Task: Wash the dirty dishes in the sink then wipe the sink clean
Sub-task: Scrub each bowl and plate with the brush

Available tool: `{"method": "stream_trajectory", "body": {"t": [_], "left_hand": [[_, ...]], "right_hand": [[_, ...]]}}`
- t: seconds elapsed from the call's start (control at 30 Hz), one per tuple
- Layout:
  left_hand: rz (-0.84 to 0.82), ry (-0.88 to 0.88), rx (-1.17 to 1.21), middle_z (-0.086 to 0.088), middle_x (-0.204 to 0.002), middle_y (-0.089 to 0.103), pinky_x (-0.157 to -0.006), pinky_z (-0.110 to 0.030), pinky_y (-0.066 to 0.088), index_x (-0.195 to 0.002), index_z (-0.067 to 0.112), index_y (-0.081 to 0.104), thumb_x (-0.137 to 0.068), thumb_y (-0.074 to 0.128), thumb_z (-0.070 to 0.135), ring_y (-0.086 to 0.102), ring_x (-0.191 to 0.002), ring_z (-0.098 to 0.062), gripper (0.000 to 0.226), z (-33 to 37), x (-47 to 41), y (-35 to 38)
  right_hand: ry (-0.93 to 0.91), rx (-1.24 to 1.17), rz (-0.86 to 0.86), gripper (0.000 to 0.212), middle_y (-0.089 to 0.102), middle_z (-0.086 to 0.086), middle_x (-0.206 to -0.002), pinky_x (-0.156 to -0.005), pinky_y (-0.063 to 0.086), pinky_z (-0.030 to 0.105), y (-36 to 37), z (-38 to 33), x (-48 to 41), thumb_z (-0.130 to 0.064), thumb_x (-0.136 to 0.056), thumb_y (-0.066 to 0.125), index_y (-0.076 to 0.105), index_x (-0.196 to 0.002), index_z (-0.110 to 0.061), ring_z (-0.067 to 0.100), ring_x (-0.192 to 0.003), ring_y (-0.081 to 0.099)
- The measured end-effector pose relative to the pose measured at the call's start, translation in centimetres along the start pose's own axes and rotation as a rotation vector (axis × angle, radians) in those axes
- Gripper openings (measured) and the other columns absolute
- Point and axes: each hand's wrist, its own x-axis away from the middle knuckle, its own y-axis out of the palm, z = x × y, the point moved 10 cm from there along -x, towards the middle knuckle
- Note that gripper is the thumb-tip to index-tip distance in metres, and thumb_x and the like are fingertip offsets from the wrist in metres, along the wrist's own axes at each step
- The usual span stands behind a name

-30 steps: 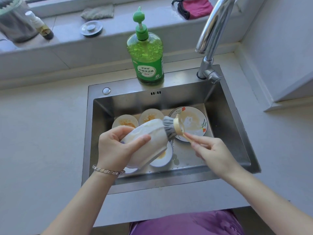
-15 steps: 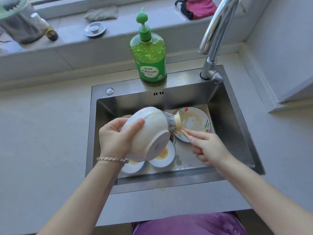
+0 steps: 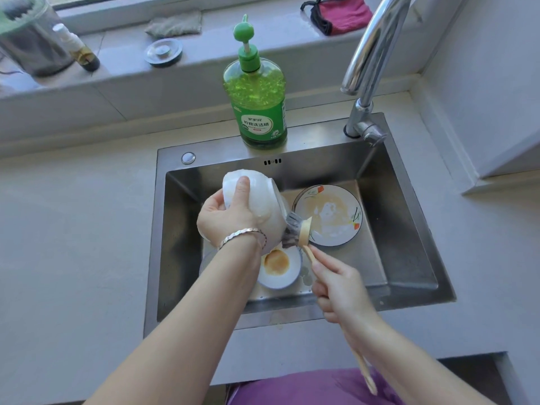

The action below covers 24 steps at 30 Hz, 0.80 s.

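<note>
Over sink, left hand clamps tipped bowl; right hand's fingers clamp brush, bristles leftward.

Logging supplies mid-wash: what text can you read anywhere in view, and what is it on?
"柠檬洗洁精": on the soap bottle, on its label.
The brand line above it and the small print below are too blurred to read.
No other readable text is in view.

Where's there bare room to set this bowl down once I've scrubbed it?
Bare sink floor between the flowered plate and the right wall; also the counter left of the sink. Crowded: the floor's left and middle, with plate and stained small bowl.
</note>
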Motion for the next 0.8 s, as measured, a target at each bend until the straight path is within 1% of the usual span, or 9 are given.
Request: {"method": "stream_trajectory", "body": {"t": [0.07, 0.13, 0.17, 0.27, 0.4, 0.5, 0.57, 0.7, 0.8], "left_hand": [[-0.022, 0.039, 0.018, 0.012, -0.074, 0.06, -0.05, -0.008, 0.047, -0.087, 0.018, 0.06, -0.072, 0.078, 0.025, 0.057, -0.063, -0.001, 0.024, 0.2, 0.5, 0.5], [-0.029, 0.039, 0.067, 0.01, -0.075, 0.061, -0.055, -0.01, 0.051, -0.085, 0.017, 0.059, -0.073, 0.078, 0.021, 0.059, -0.065, -0.003, 0.022, 0.2, 0.8, 1.0], [-0.032, 0.025, 0.094, 0.009, -0.075, 0.062, -0.06, -0.015, 0.054, -0.083, 0.018, 0.059, -0.074, 0.077, 0.019, 0.061, -0.067, -0.005, 0.02, 0.0, 0.8, 1.2], [-0.084, -0.028, 0.148, 0.004, -0.075, 0.066, -0.069, -0.028, 0.057, -0.081, 0.015, 0.061, -0.076, 0.075, 0.012, 0.065, -0.068, -0.01, 0.015, -0.9, 1.1, 1.9], [-0.133, 0.002, 0.201, 0.006, -0.074, 0.066, -0.067, -0.022, 0.057, -0.078, 0.018, 0.058, -0.077, 0.072, 0.003, 0.065, -0.057, 0.001, 0.021, -0.8, 1.4, 2.1], [-0.175, 0.055, 0.157, 0.007, -0.077, 0.066, -0.07, -0.023, 0.058, -0.082, 0.02, 0.058, -0.077, 0.072, 0.002, 0.065, -0.062, 0.002, 0.023, -0.4, 1.2, 2.0], [-0.198, 0.087, 0.127, 0.007, -0.078, 0.067, -0.072, -0.024, 0.057, -0.082, 0.022, 0.058, -0.077, 0.071, 0.002, 0.066, -0.064, 0.001, 0.024, -0.2, 1.3, 1.8], [-0.178, 0.156, 0.13, 0.006, -0.078, 0.066, -0.064, -0.018, 0.056, -0.086, 0.019, 0.059, -0.077, 0.071, 0.002, 0.066, -0.062, 0.001, 0.023, 0.7, 0.9, 1.2], [-0.174, 0.122, 0.146, 0.006, -0.077, 0.066, -0.058, -0.014, 0.053, -0.089, 0.016, 0.059, -0.077, 0.072, 0.003, 0.065, -0.06, 0.003, 0.021, 0.8, 0.7, 1.2]], "right_hand": [[-0.109, 0.038, 0.004, 0.036, 0.028, -0.009, -0.047, -0.032, 0.018, 0.013, 0.4, -0.7, 1.0, -0.015, -0.098, 0.042, 0.057, -0.107, -0.047, 0.002, -0.036, 0.02], [-0.197, 0.064, 0.008, 0.04, 0.026, -0.011, -0.047, -0.034, 0.019, 0.012, 0.7, -1.8, 1.7, -0.012, -0.097, 0.043, 0.057, -0.104, -0.048, 0.003, -0.039, 0.019], [-0.204, 0.064, 0.017, 0.039, 0.026, -0.01, -0.047, -0.035, 0.019, 0.012, 0.7, -2.1, 1.6, -0.011, -0.097, 0.043, 0.057, -0.106, -0.046, 0.003, -0.039, 0.019], [-0.094, 0.02, 0.055, 0.034, 0.026, -0.003, -0.052, -0.032, 0.017, 0.013, 0.1, -2.1, 0.5, -0.011, -0.097, 0.042, 0.053, -0.112, -0.04, 0.003, -0.036, 0.02], [-0.204, 0.054, 0.027, 0.038, 0.033, -0.015, -0.044, -0.034, 0.022, 0.008, 1.0, -3.6, 1.0, -0.009, -0.096, 0.043, 0.057, -0.105, -0.043, 0.001, -0.035, 0.025], [-0.075, 0.009, 0.028, 0.034, 0.032, -0.009, -0.046, -0.032, 0.017, 0.013, 0.8, -2.4, 0.3, -0.013, -0.097, 0.043, 0.057, -0.113, -0.039, 0.002, -0.036, 0.02], [0.001, -0.014, 0.03, 0.032, 0.03, -0.008, -0.046, -0.033, 0.014, 0.012, 0.6, -1.5, 0.2, -0.016, -0.098, 0.042, 0.056, -0.118, -0.037, 0.003, -0.035, 0.018], [-0.03, -0.048, -0.046, 0.033, 0.03, -0.01, -0.043, -0.032, 0.016, 0.009, 2.3, -0.7, 1.4, -0.018, -0.098, 0.043, 0.059, -0.105, -0.045, 0.003, -0.033, 0.017], [0.082, -0.072, -0.027, 0.033, 0.026, -0.004, -0.052, -0.034, 0.012, 0.011, 1.8, 0.2, 0.2, -0.017, -0.099, 0.04, 0.056, -0.121, -0.036, 0.004, -0.036, 0.016]]}}
